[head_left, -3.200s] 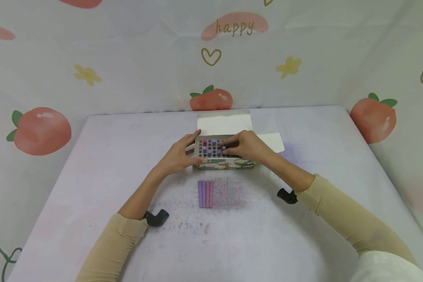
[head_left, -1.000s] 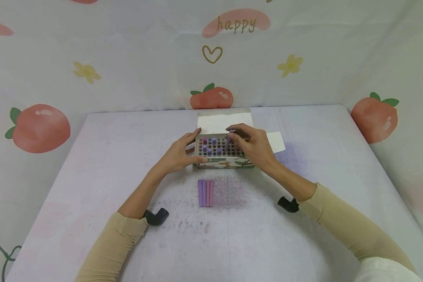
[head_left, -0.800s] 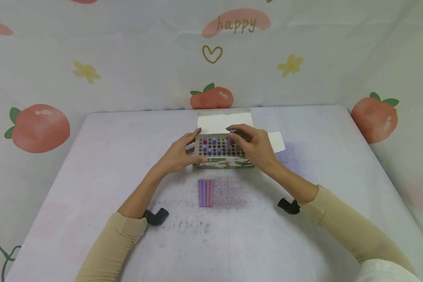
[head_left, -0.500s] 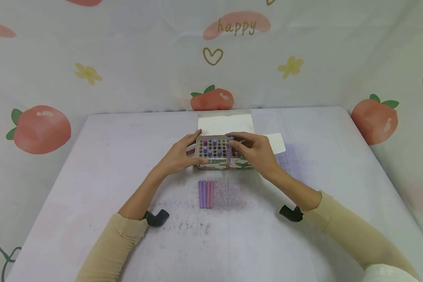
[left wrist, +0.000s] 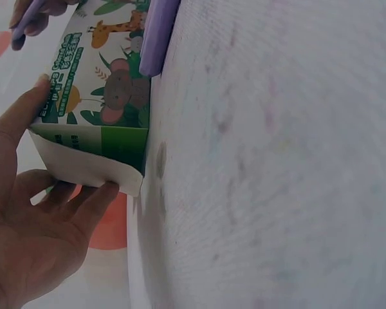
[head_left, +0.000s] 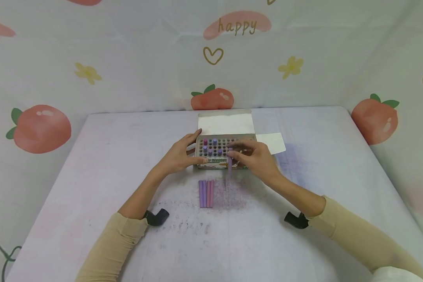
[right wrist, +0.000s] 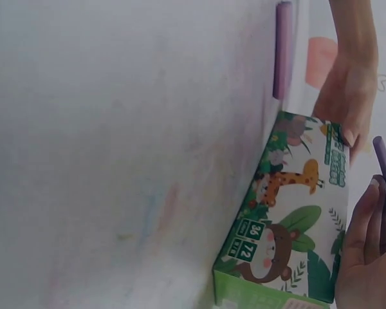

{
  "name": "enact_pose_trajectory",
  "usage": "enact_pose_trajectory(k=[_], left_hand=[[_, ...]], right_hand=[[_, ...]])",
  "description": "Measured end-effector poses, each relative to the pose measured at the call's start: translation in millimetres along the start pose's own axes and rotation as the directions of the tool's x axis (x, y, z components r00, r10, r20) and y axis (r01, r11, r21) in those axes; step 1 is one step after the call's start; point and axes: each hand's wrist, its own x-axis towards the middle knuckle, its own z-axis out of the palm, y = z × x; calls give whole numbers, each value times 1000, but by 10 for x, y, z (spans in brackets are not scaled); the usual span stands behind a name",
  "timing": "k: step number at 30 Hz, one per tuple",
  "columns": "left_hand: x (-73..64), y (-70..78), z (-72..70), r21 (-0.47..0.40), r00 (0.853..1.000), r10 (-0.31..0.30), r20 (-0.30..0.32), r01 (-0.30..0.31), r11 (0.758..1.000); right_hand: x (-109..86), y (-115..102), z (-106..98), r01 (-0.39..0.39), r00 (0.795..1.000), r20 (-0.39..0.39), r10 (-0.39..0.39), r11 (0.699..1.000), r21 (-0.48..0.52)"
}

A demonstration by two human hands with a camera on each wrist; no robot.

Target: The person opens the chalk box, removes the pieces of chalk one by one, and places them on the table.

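A cardboard chalk box (head_left: 216, 166) with animal prints stands open at the table's centre, a few purple and magenta chalks (head_left: 214, 141) upright in its holed insert. My left hand (head_left: 178, 156) grips the box's left end, thumb on the front, as the left wrist view shows, with fingers against the white side flap (left wrist: 83, 164). Just in front of the box, my right hand (head_left: 255, 158) pinches a purple chalk (head_left: 230, 161) between thumb and fingers, its lower end pointing down. Its tip is blurred in the head view. Nearer me, several purple and pink chalks (head_left: 206, 194) lie side by side.
The box's lid (head_left: 226, 123) is folded back behind it, and a right flap (head_left: 272, 143) sticks out. Coloured dust marks the white table (head_left: 239, 243). A printed cloth (head_left: 148, 51) hangs behind the table's back edge.
The right hand has drawn a purple chalk up out of the insert and brought it toward me, past the box's front edge. The left hand has stayed on the box.
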Motion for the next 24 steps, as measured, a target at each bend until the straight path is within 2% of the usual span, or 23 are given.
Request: enact_pose_trajectory(k=[16,24], left_hand=[[5,6,15,14,1000,-4,-2,4,1000],[7,-1,5,15,1000,0,-4,0,1000]], right_hand=[[-137,97,107,-128,989,77,127,992,2],[-179,183,201,-143,985,98,141,990,10]])
